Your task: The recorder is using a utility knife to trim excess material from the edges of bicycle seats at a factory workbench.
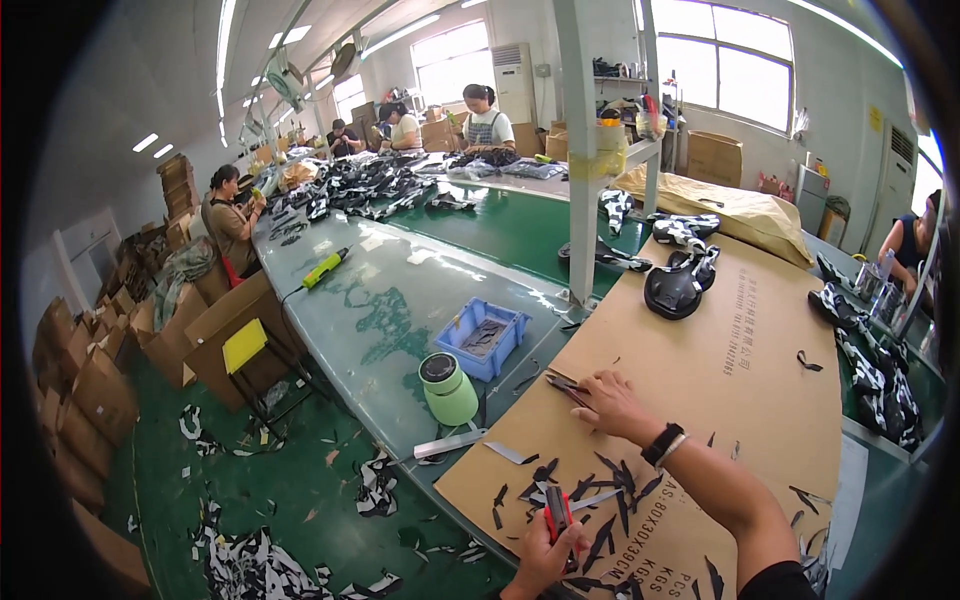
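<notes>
My left hand (543, 560) is at the bottom edge, closed around a pair of red-handled scissors (557, 515) whose blades point up and right over the cardboard sheet (720, 370). My right hand (612, 402), with a black wristwatch (662, 443) on the wrist, reaches left across the cardboard; its fingertips grip a thin dark tool (566, 386) near the sheet's left edge. Several black offcut slivers (600, 490) lie scattered on the cardboard between the two hands.
On the green table stand a green cylindrical container (450, 390), a blue bin (483, 338), a flat metal blade (450, 443) and a yellow-green power tool (325, 268). Black shaped pieces (675, 285) lie beyond, by a white post (578, 150). Seated workers, cardboard boxes and floor scraps surround the table.
</notes>
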